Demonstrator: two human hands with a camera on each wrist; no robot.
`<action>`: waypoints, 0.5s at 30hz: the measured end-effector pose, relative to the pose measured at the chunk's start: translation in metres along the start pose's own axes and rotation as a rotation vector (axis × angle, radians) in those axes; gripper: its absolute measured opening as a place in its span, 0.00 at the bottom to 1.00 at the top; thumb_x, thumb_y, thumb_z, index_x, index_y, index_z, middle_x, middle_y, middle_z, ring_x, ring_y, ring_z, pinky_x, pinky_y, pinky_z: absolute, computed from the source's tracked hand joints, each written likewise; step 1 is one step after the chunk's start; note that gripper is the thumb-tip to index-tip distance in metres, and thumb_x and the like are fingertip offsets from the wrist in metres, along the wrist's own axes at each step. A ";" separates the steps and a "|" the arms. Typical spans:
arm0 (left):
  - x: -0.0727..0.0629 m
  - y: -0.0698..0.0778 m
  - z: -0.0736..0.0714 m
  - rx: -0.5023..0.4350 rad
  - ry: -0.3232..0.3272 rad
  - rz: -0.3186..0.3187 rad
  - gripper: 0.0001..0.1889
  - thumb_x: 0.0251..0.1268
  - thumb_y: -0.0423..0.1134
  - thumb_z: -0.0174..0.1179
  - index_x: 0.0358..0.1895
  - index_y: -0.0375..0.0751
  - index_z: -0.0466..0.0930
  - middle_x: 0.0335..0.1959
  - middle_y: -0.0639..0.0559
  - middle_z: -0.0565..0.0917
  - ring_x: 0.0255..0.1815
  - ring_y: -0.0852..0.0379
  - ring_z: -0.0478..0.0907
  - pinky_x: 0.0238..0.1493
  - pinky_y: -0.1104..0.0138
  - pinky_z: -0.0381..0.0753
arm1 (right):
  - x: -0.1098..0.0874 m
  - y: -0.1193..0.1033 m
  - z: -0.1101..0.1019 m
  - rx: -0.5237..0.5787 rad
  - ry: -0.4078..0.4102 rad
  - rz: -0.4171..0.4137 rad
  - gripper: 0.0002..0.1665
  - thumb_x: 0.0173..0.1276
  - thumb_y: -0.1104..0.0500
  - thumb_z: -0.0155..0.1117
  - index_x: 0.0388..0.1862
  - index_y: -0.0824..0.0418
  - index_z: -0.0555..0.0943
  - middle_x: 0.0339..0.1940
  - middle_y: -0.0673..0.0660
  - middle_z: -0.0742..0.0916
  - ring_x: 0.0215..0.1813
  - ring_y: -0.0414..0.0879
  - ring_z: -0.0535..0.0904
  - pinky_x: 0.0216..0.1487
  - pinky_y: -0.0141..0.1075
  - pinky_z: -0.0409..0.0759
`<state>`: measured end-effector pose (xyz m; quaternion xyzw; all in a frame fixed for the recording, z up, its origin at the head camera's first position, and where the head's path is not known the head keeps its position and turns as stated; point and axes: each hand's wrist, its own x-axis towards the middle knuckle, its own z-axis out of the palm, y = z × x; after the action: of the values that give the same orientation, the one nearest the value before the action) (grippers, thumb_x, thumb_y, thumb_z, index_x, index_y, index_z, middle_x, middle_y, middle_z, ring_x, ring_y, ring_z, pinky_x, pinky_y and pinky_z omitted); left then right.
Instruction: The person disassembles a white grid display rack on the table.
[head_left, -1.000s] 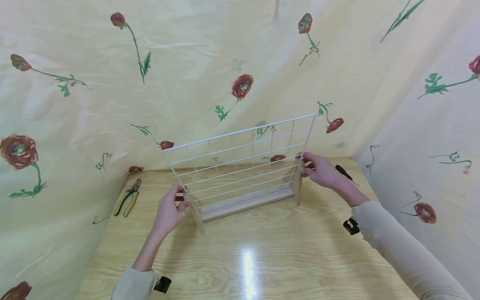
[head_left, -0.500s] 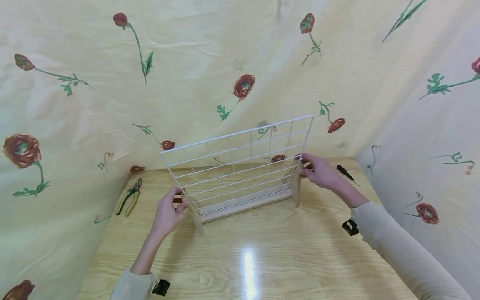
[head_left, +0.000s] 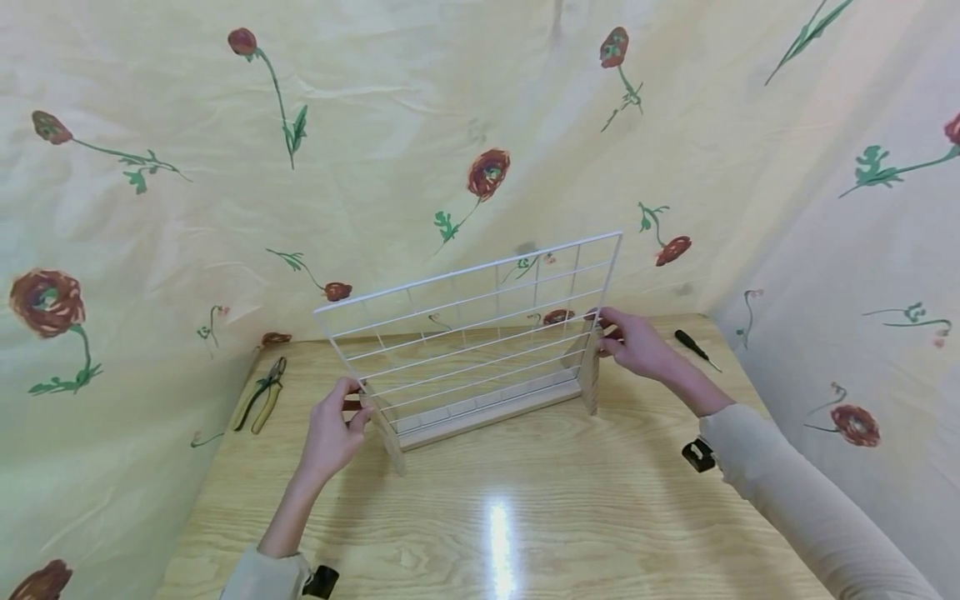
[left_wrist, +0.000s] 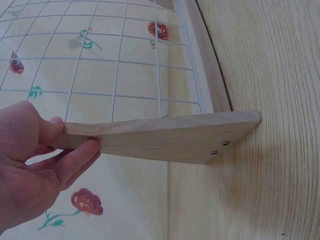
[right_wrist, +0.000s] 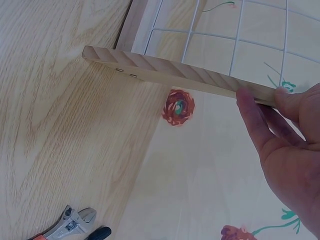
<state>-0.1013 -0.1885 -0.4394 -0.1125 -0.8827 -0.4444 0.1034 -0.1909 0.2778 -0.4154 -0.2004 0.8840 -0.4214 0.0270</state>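
A rack stands upright on the table, with a white wire grid [head_left: 480,308] rising between two wooden side panels and a wooden bar [head_left: 491,414] along its bottom. My left hand [head_left: 333,427] pinches the upper end of the left side panel [left_wrist: 150,137] between thumb and fingers. On the other side my right hand [head_left: 636,343] grips the upper end of the right side panel [right_wrist: 170,70] in the same way. Two screw heads show near the foot of each panel in the wrist views. The grid's top edge reaches above both hands.
Pliers [head_left: 261,396] with yellowish handles lie at the table's left edge. A black-handled screwdriver [head_left: 693,347] lies at the back right. The right wrist view shows an adjustable wrench [right_wrist: 72,223] at its bottom left. Flowered cloth [head_left: 375,167] hangs behind the table.
The rack has shifted slightly left and toward me, most at its left end, with both hands still holding its side panels. The tools have stayed in place.
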 end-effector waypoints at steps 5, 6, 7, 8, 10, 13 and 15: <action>-0.004 0.000 -0.002 -0.009 -0.002 -0.021 0.15 0.60 0.18 0.63 0.48 0.30 0.74 0.45 0.36 0.82 0.43 0.37 0.84 0.39 0.57 0.89 | 0.001 -0.003 0.002 -0.012 0.000 -0.002 0.21 0.69 0.80 0.53 0.61 0.74 0.73 0.49 0.75 0.80 0.44 0.67 0.84 0.39 0.43 0.89; -0.004 0.000 -0.002 -0.012 -0.001 -0.027 0.15 0.60 0.18 0.63 0.48 0.30 0.74 0.45 0.36 0.81 0.43 0.37 0.84 0.39 0.57 0.89 | 0.001 -0.003 0.003 -0.016 -0.001 -0.004 0.21 0.69 0.79 0.53 0.61 0.74 0.73 0.49 0.75 0.80 0.44 0.67 0.84 0.39 0.43 0.89; -0.005 0.000 -0.002 -0.016 0.001 -0.029 0.15 0.60 0.18 0.63 0.49 0.29 0.74 0.45 0.35 0.81 0.43 0.37 0.84 0.39 0.57 0.89 | 0.001 -0.004 0.003 -0.019 -0.002 -0.003 0.21 0.69 0.79 0.53 0.61 0.73 0.73 0.49 0.75 0.80 0.44 0.67 0.84 0.38 0.43 0.89; -0.006 0.000 -0.003 -0.018 0.004 -0.032 0.15 0.60 0.18 0.63 0.49 0.29 0.74 0.45 0.35 0.81 0.43 0.37 0.83 0.39 0.57 0.89 | 0.001 -0.004 0.004 -0.020 -0.005 -0.003 0.21 0.69 0.79 0.53 0.61 0.73 0.73 0.49 0.75 0.80 0.44 0.67 0.84 0.38 0.42 0.89; -0.007 -0.001 -0.003 -0.015 0.010 -0.037 0.16 0.59 0.17 0.64 0.49 0.29 0.74 0.45 0.34 0.81 0.43 0.36 0.83 0.39 0.57 0.89 | 0.001 -0.004 0.004 -0.025 -0.008 -0.005 0.21 0.69 0.79 0.53 0.61 0.73 0.72 0.49 0.75 0.80 0.44 0.67 0.84 0.38 0.39 0.88; -0.008 -0.002 -0.003 -0.012 0.019 -0.037 0.17 0.58 0.17 0.64 0.49 0.29 0.74 0.46 0.34 0.82 0.43 0.36 0.83 0.39 0.57 0.89 | 0.002 -0.005 0.005 -0.032 -0.010 -0.006 0.21 0.69 0.79 0.53 0.61 0.72 0.73 0.50 0.74 0.80 0.44 0.66 0.84 0.37 0.37 0.88; -0.009 -0.002 -0.003 -0.008 0.027 -0.036 0.17 0.57 0.17 0.65 0.49 0.29 0.74 0.46 0.35 0.82 0.42 0.36 0.83 0.38 0.57 0.89 | 0.001 -0.005 0.005 -0.032 -0.009 -0.012 0.21 0.69 0.79 0.54 0.60 0.72 0.73 0.49 0.74 0.81 0.44 0.66 0.84 0.37 0.37 0.88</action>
<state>-0.0935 -0.1928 -0.4420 -0.0911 -0.8813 -0.4511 0.1071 -0.1896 0.2710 -0.4146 -0.2079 0.8893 -0.4065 0.0250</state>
